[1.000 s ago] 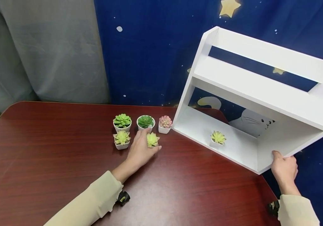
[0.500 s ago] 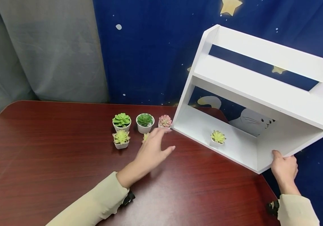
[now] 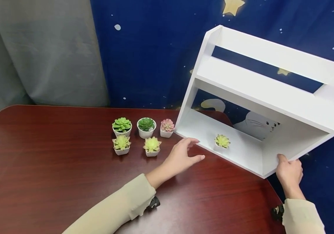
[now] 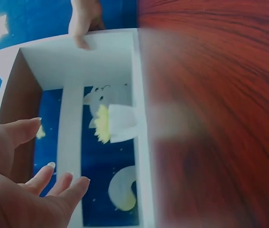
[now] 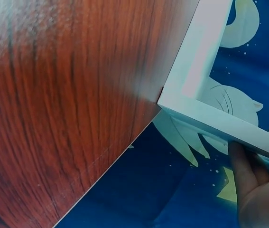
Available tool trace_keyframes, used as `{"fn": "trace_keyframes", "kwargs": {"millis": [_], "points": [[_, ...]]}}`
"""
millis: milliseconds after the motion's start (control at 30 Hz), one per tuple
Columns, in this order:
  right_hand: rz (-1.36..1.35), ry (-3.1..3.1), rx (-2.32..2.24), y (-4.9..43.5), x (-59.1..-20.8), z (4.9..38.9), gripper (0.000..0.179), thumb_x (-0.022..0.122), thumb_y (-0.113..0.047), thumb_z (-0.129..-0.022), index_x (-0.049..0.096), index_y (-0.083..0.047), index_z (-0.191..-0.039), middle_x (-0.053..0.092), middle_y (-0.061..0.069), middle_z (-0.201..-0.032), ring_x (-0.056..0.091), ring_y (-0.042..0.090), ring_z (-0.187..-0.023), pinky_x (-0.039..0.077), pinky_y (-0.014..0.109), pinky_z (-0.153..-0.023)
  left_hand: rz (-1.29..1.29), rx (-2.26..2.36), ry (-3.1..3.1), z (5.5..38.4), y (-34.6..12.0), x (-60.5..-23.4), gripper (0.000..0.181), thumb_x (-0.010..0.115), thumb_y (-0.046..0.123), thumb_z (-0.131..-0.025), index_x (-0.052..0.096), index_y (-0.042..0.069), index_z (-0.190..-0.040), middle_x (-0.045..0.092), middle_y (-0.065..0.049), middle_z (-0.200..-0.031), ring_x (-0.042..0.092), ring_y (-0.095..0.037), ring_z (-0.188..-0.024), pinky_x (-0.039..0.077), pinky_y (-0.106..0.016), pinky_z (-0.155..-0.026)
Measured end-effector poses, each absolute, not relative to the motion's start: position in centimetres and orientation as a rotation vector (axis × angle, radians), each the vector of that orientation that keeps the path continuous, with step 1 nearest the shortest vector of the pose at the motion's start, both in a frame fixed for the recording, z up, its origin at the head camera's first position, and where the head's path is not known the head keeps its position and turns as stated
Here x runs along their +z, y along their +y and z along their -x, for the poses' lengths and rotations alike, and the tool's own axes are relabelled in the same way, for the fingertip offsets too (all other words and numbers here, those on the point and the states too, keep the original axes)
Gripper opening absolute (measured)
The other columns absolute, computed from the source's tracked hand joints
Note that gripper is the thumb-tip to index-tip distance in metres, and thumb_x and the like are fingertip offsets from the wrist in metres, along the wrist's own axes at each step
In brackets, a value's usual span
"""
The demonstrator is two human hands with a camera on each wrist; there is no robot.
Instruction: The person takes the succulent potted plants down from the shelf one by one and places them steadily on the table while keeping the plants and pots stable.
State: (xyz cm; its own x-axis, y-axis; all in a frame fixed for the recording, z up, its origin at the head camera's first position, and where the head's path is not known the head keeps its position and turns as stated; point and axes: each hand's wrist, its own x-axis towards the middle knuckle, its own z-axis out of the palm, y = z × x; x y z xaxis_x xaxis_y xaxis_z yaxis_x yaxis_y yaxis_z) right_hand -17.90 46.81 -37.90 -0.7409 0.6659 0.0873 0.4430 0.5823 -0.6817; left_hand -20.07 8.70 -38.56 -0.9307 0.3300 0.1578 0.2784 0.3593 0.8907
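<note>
A white two-tier shelf (image 3: 260,94) stands at an angle on the right of the table. On its lower board sits a small yellow-green potted succulent (image 3: 222,141). My right hand (image 3: 290,174) grips the shelf's right side panel, thumb at the inner front edge. My left hand (image 3: 178,159) holds nothing; its fingers are spread and relaxed close to the shelf's lower front edge. Just left of it is a yellow-green succulent in a square white pot (image 3: 152,144). In the left wrist view, the left hand's fingers (image 4: 77,192) overlap the shelf opening.
Left of the shelf stand a pink succulent (image 3: 167,126), a dark green one (image 3: 146,125), a bright green one (image 3: 122,125) and another yellow-green one (image 3: 121,143). The shelf's right corner reaches the edge of the brown table (image 3: 53,162). Behind hangs a blue starry curtain (image 3: 146,58).
My left hand has lifted off the yellow-green succulent near the middle and moved right toward the shelf, leaving that pot standing in the front row. My right hand stays on the shelf.
</note>
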Motion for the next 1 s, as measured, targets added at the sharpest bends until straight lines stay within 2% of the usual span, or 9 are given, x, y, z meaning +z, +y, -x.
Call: {"fn": "trace_keyframes", "kwargs": {"millis": [333, 567, 700, 1000], "points": [[0.889, -2.474, 0.906, 46.7, -37.7, 17.9, 0.059, 0.041, -0.04, -0.101, 0.055, 0.009, -0.13, 0.052, 0.039, -0.137, 0.047, 0.056, -0.127, 0.035, 0.064, -0.103, -0.346, 2.008, 2.208, 22.3, 13.4, -39.9, 0.061, 0.082, 0.027, -0.084, 0.058, 0.009, -0.137, 0.064, -0.015, -0.136, 0.065, -0.032, -0.124, 0.052, -0.038, -0.107], [0.88, -2.464, 0.894, 46.4, -37.8, 17.6, 0.056, 0.043, -0.039, -0.1, 0.059, 0.01, -0.122, 0.054, 0.039, -0.134, 0.048, 0.057, -0.124, 0.036, 0.064, -0.103, -0.305, 2.14, 2.12, 23.5, 15.5, -41.1, 0.064, 0.085, 0.018, -0.081, 0.056, 0.008, -0.138, 0.061, -0.013, -0.141, 0.062, -0.027, -0.129, 0.049, -0.037, -0.11], [0.877, -2.463, 0.888, 46.4, -37.7, 17.5, 0.056, 0.042, -0.038, -0.1, 0.058, 0.01, -0.123, 0.053, 0.039, -0.135, 0.047, 0.057, -0.125, 0.035, 0.064, -0.103, -0.335, 2.102, 2.156, 24.2, 16.4, -41.7, 0.068, 0.085, 0.017, -0.08, 0.054, 0.008, -0.14, 0.059, -0.012, -0.143, 0.06, -0.027, -0.132, 0.048, -0.037, -0.112], [0.892, -2.471, 0.907, 46.6, -38.2, 17.6, 0.059, 0.041, -0.041, -0.101, 0.056, 0.009, -0.128, 0.052, 0.038, -0.137, 0.047, 0.056, -0.127, 0.034, 0.063, -0.105, -0.448, 1.724, 2.341, 25.7, 18.0, -42.6, 0.086, 0.085, 0.029, -0.082, 0.04, 0.011, -0.153, 0.048, -0.008, -0.155, 0.048, -0.023, -0.141, 0.041, -0.038, -0.118]]}}
